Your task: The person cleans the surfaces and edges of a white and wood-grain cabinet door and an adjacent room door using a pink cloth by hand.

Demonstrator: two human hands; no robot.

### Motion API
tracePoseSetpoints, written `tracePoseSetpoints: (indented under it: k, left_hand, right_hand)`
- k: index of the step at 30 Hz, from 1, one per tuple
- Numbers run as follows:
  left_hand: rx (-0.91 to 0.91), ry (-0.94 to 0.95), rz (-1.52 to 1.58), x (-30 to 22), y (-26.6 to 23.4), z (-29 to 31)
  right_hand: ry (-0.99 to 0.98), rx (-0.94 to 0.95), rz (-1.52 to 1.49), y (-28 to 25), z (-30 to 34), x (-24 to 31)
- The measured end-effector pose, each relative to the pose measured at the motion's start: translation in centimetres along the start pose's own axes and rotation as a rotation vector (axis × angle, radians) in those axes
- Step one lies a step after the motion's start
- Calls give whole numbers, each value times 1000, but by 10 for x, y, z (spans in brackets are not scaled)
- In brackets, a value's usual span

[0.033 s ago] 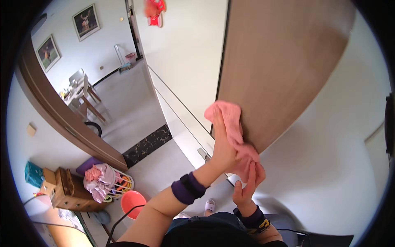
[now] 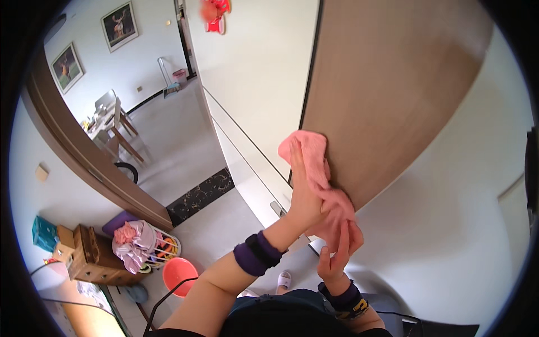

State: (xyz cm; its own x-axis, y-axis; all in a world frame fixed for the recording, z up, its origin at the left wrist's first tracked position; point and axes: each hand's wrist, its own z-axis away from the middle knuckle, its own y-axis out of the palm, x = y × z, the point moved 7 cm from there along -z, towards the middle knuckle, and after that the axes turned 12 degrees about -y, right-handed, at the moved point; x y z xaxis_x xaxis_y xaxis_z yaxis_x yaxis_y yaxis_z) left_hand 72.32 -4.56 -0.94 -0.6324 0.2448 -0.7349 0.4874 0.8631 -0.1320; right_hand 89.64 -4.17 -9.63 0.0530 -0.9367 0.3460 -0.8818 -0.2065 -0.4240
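A pink cloth (image 2: 314,154) lies pressed against the brown panel (image 2: 393,84) of a door, beside its dark seam with the cream panel (image 2: 261,73). My left hand (image 2: 306,194) spreads along the cloth's upper part and holds it to the surface, thumb hidden. Just below and to the right, my right hand (image 2: 341,250) has its fingers closed on the cloth's hanging lower end. Past my left wrist, a metal door handle (image 2: 276,208) shows on the cream panel. Both wrists wear dark purple bands.
At lower left are a red bucket (image 2: 179,274), a white basket (image 2: 175,247) with clothes and a wooden drawer cabinet (image 2: 92,261). A doorway opens onto a room with a table (image 2: 112,121) and chairs. A white wall (image 2: 449,224) stands right.
The cloth's upper end and my left hand sit slightly higher on the panel. My right hand keeps its place at the lower end. The whole view has shifted a little.
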Motion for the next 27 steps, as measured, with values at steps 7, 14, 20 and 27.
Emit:
tracePoseSetpoints:
  k: [7, 14, 20, 27]
  left_hand:
    - [-140, -157, 121, 129, 32, 60]
    - [56, -500, 206, 172, 54, 44]
    - [-15, -581, 165, 214, 61, 57]
    - [4, -584, 346, 211, 20, 55]
  right_hand:
    - [13, 243, -70, 30, -4, -21]
    - [17, 243, -231, 45, -19, -50]
    - [141, 291, -319, 74, -24, -67]
    - [182, 301, -369, 129, -46, -30]
